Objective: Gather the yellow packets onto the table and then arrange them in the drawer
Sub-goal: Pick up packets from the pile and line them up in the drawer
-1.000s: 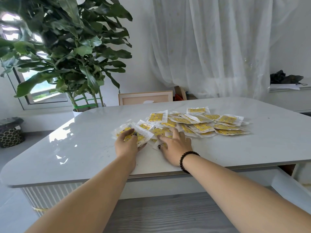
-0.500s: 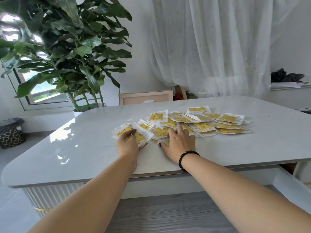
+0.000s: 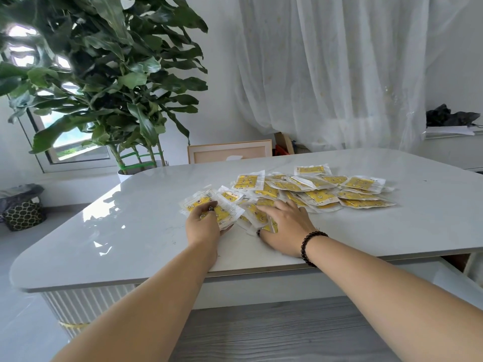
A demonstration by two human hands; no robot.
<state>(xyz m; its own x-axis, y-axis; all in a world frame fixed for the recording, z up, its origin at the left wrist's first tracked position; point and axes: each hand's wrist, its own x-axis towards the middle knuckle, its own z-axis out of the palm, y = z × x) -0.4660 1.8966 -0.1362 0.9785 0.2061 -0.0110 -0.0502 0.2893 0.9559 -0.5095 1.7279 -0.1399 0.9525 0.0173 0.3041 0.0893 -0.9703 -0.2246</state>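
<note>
Yellow packets (image 3: 313, 190) lying in loose overlapping spread, table (image 3: 130, 231) centre to right. Left hand (image 3: 203, 222) gripping near-left bunch, fingers curled over it. Right hand (image 3: 283, 222) pressing flat on neighbouring packets. Likely light, floppy, slippery film; pinching stacked edges safest.
</note>
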